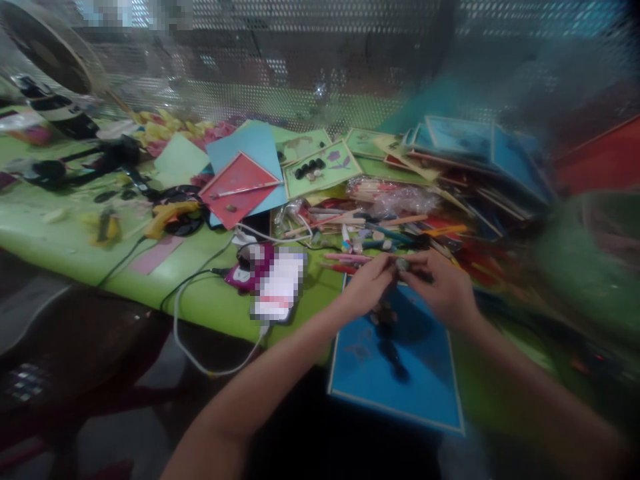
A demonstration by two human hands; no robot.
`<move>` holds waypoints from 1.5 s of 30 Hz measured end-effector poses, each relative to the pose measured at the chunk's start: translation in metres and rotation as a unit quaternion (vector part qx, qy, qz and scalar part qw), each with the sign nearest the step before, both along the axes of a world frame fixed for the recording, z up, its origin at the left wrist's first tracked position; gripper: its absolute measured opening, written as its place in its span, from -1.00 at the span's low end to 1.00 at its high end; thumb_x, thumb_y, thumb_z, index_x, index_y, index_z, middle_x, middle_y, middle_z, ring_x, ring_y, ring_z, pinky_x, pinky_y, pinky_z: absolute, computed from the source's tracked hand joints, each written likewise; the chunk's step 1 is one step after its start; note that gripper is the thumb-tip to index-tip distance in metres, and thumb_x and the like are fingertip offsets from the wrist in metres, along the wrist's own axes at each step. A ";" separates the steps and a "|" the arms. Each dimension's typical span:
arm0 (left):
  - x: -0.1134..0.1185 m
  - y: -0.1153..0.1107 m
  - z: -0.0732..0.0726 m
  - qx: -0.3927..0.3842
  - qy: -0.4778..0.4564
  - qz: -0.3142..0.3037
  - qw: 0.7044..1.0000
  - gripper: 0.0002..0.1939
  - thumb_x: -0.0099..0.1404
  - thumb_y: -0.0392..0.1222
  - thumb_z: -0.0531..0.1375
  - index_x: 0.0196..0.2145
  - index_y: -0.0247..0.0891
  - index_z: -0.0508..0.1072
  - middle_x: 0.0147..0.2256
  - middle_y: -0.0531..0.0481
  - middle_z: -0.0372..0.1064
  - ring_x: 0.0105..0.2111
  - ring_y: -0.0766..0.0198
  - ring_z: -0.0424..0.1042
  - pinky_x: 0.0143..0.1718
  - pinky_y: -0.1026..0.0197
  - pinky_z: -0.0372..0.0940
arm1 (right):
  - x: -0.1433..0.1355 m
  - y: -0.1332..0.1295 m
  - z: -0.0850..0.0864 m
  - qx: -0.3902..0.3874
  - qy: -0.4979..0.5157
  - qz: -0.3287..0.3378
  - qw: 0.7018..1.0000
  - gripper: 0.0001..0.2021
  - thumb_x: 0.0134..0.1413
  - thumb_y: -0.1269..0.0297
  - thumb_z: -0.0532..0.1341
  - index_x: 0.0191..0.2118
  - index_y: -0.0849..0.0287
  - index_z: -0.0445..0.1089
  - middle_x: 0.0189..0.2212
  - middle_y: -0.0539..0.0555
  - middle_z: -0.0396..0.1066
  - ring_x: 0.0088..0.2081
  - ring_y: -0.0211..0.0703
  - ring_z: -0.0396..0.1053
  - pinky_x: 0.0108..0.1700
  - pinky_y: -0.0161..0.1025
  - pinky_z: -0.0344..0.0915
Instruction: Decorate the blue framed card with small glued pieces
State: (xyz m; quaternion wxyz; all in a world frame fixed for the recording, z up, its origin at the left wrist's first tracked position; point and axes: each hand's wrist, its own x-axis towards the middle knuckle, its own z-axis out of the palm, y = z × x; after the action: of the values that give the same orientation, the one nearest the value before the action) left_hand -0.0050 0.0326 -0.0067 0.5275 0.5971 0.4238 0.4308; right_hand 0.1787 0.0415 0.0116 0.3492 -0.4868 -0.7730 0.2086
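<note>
My right hand (pixel 445 285) pinches a small grey-green pebble (pixel 401 265) between thumb and fingers. My left hand (pixel 371 285) meets it from the other side, its fingers closed together at the pebble's edge. Both hands are above the top of a blue board (pixel 410 393) with a pale border, which lies near the table's front edge. On that board are dark, blurred pieces (pixel 393 353) in a line and faint drawn outlines. A few brownish pieces sit just below my fingers, too blurred to name.
Left of the board, a phone (pixel 280 287) with a white cable (pixel 190 347) lies on the green table. A yellow-handled glue gun (pixel 167 217) lies farther left. Behind are pens (pixel 350 259), a red board (pixel 240 190), a green board with stones (pixel 325 170) and stacked blue boards (pixel 460 137).
</note>
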 end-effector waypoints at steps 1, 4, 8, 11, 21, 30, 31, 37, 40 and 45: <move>-0.001 0.000 0.001 0.008 0.017 0.002 1.000 -0.83 0.47 -0.16 0.06 -0.16 -0.26 0.40 -0.28 -0.01 0.40 -0.24 0.23 0.36 -0.18 0.21 0.28 | 0.000 0.000 0.000 -0.007 0.006 0.000 1.000 -0.77 0.21 0.18 0.30 -0.04 0.07 0.53 -0.23 0.07 0.64 -0.21 0.01 0.63 -0.23 -0.16 0.52; -0.004 0.001 0.003 0.033 0.065 0.003 0.997 -0.83 0.47 -0.13 0.07 -0.15 -0.24 0.40 -0.20 -0.04 0.46 -0.17 0.18 0.42 -0.10 0.17 0.30 | 0.000 0.002 -0.002 -0.020 0.012 0.006 1.000 -0.75 0.20 0.21 0.31 -0.03 0.08 0.53 -0.22 0.08 0.64 -0.20 0.02 0.63 -0.22 -0.15 0.53; -0.008 0.001 0.000 0.073 0.113 0.005 0.991 -0.82 0.48 -0.12 0.08 -0.11 -0.23 0.42 -0.16 -0.07 0.50 -0.14 0.14 0.45 -0.08 0.16 0.29 | -0.001 0.001 -0.001 -0.020 0.014 0.025 0.999 -0.73 0.19 0.24 0.30 0.00 0.09 0.52 -0.18 0.09 0.64 -0.18 0.02 0.63 -0.18 -0.12 0.55; -0.009 -0.001 0.001 0.084 0.134 0.015 0.987 -0.81 0.49 -0.12 0.07 -0.12 -0.22 0.43 -0.18 -0.08 0.53 -0.17 0.12 0.46 -0.12 0.17 0.28 | 0.000 0.001 0.001 -0.016 0.008 0.031 0.999 -0.70 0.18 0.27 0.30 0.03 0.06 0.52 -0.18 0.08 0.64 -0.18 0.02 0.63 -0.18 -0.12 0.56; -0.005 -0.008 0.008 0.095 0.219 0.032 0.971 -0.85 0.46 -0.28 0.00 -0.24 -0.20 0.34 -0.27 -0.11 0.46 -0.27 0.11 0.42 -0.20 0.16 0.26 | 0.001 0.000 0.000 0.002 -0.014 0.019 1.000 -0.74 0.18 0.23 0.30 -0.02 0.06 0.54 -0.18 0.09 0.64 -0.18 0.08 0.63 -0.19 -0.07 0.55; -0.003 -0.010 0.012 0.102 0.261 0.031 0.960 -0.85 0.43 -0.30 -0.03 -0.22 -0.20 0.31 -0.30 -0.13 0.45 -0.27 0.08 0.43 -0.21 0.15 0.24 | -0.001 0.000 0.001 -0.005 0.006 0.011 1.000 -0.77 0.18 0.25 0.28 -0.06 0.08 0.54 -0.21 0.08 0.65 -0.21 0.04 0.63 -0.23 -0.12 0.54; -0.003 -0.009 0.012 0.103 0.261 0.031 0.959 -0.85 0.43 -0.31 -0.03 -0.21 -0.20 0.32 -0.30 -0.13 0.45 -0.27 0.08 0.43 -0.21 0.15 0.24 | -0.001 0.000 0.001 -0.006 0.008 0.011 1.000 -0.78 0.18 0.25 0.28 -0.06 0.08 0.54 -0.22 0.08 0.65 -0.22 0.04 0.63 -0.23 -0.11 0.54; -0.004 -0.004 0.002 0.111 0.208 0.051 0.970 -0.77 0.33 -0.42 -0.02 -0.20 -0.24 0.38 -0.21 -0.15 0.49 -0.16 0.08 0.44 -0.07 0.12 0.27 | -0.003 -0.003 0.001 -0.022 0.016 0.011 1.000 -0.76 0.17 0.21 0.32 -0.04 0.07 0.54 -0.19 0.09 0.65 -0.19 0.06 0.63 -0.20 -0.09 0.55; -0.004 -0.001 0.000 0.100 0.115 0.035 0.988 -0.77 0.41 -0.33 -0.02 -0.18 -0.25 0.43 -0.19 -0.11 0.50 -0.18 0.14 0.43 -0.07 0.15 0.30 | -0.004 -0.003 0.005 -0.034 0.048 0.004 0.998 -0.77 0.18 0.18 0.32 -0.06 0.08 0.53 -0.24 0.09 0.64 -0.23 0.03 0.63 -0.25 -0.12 0.56; -0.003 0.000 0.004 0.063 0.058 0.021 0.996 -0.77 0.47 -0.15 0.05 -0.16 -0.26 0.47 -0.19 -0.07 0.49 -0.18 0.17 0.42 -0.09 0.18 0.30 | -0.006 -0.001 0.008 -0.039 0.080 0.006 0.996 -0.79 0.16 0.20 0.33 -0.10 0.11 0.52 -0.27 0.09 0.64 -0.27 -0.02 0.63 -0.27 -0.16 0.56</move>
State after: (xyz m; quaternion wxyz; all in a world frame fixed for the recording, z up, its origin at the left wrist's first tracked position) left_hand -0.0076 0.0325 -0.0031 0.4541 0.6439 0.4381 0.4327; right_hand 0.1731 0.0400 0.0198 0.3892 -0.4769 -0.7369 0.2793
